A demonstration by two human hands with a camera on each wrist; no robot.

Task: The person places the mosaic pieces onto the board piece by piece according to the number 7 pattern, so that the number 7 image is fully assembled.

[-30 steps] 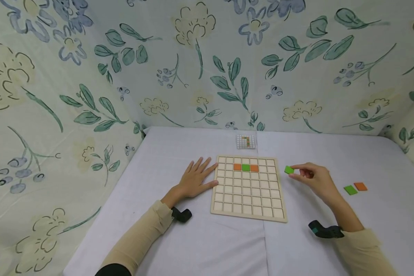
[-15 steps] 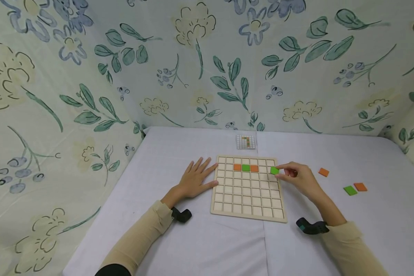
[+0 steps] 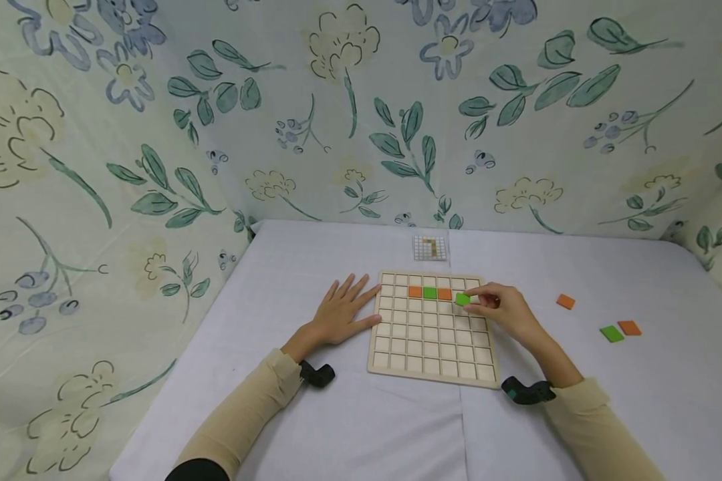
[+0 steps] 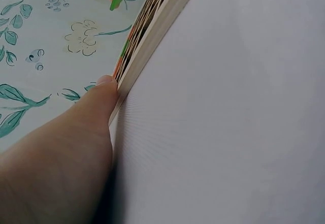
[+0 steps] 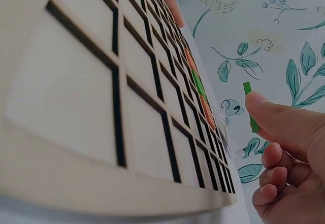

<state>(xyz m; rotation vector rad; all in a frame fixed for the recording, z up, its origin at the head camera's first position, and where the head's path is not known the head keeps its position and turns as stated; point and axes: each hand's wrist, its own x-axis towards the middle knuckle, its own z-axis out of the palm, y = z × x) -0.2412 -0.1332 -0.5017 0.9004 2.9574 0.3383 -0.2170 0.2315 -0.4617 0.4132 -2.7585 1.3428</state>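
1 sq. grn tile (image 3: 462, 300) | pinched, RH grip (image 3: 505, 308) | LH (image 3: 339, 311) splayed, touching wd. gridboard (image 3: 431, 349)

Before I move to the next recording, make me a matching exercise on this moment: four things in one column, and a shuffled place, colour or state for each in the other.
Things
1. left hand
2. right hand
3. grid card
4. row of tiles set in the wooden board

Places, colours, states
A. lies beyond the board's far edge
B. pinches a green tile over the board
C. orange, green, orange
D. fingers spread, touching the board's left edge

Right pairs
1-D
2-B
3-A
4-C
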